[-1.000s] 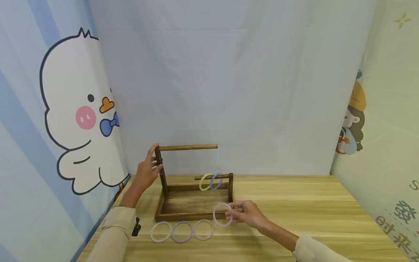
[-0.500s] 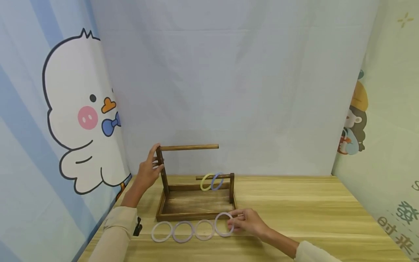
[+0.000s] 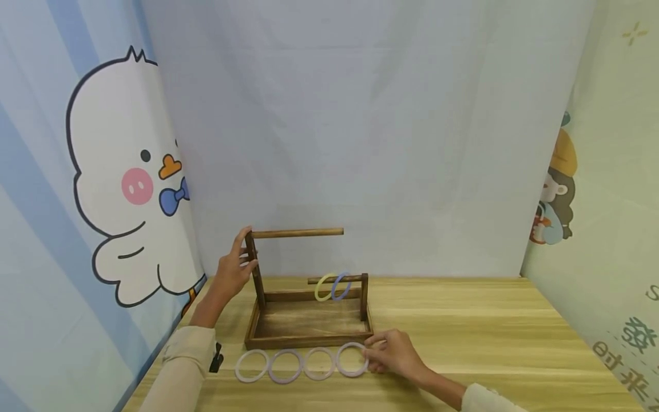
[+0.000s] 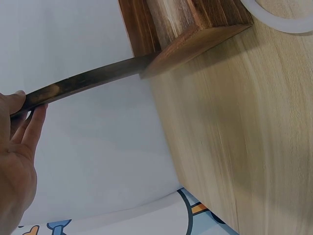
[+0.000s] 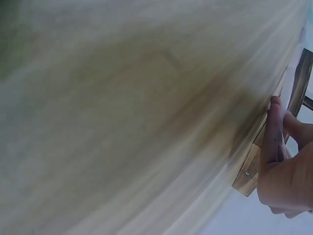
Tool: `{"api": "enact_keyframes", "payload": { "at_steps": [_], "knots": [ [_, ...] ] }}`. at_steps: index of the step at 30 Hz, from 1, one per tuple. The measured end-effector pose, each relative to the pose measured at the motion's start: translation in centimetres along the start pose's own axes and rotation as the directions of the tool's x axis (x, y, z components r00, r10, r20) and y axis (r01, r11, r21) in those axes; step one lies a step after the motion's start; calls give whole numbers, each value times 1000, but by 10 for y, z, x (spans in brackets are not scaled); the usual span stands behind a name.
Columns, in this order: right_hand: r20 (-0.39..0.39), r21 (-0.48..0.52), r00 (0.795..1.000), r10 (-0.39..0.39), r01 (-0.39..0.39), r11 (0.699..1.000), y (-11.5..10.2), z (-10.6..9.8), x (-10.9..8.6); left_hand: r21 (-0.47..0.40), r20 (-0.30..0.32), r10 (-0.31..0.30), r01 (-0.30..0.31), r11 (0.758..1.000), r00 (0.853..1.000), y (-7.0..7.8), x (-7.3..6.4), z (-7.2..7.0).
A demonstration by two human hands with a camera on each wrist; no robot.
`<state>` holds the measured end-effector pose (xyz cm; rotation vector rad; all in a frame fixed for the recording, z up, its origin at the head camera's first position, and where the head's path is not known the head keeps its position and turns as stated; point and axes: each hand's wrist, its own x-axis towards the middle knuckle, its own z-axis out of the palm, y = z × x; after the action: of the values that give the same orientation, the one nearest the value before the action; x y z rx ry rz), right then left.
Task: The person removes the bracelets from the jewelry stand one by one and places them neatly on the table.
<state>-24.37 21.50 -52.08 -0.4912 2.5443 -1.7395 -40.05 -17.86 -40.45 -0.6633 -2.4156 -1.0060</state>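
My left hand grips the tall left post of a dark wooden rack, fingers near its top; the left wrist view shows this hand on the post too. At the rack's front right corner, my right hand pinches the right edge of a pale ring that lies on the table. To its left, in a row along the rack's front, lie a pinkish ring, a light purple ring and a whitish ring. The right wrist view shows my right hand low by the tabletop.
From the rack's upper left post a bare bar points right. On its lower bar hang a yellow ring and a blue ring. The tray base stands on the wood-grain table; a grey-white curtain hangs behind.
My right hand has lowered the pale ring from in front of the rack's corner onto the table, at the right end of the row. My left hand keeps its place on the post.
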Motion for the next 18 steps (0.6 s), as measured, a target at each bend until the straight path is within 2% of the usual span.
{"api": "enact_keyframes", "payload": {
  "at_steps": [3, 8, 18],
  "knots": [
    [-16, -55, 999, -36, 35, 998, 4, 0, 0, -1, -5, 8, -8, 1000, 1000, 1, -1, 1],
    [-40, -103, 998, -51, 47, 994, 7, 1, 0, -4, -3, 8, -8, 1000, 1000, -1, -2, 2],
    [-57, -119, 997, -48, 41, 992, 7, 2, -1, -4, -1, 6, -6, 1000, 1000, -4, 1, 1]
  ]
}}
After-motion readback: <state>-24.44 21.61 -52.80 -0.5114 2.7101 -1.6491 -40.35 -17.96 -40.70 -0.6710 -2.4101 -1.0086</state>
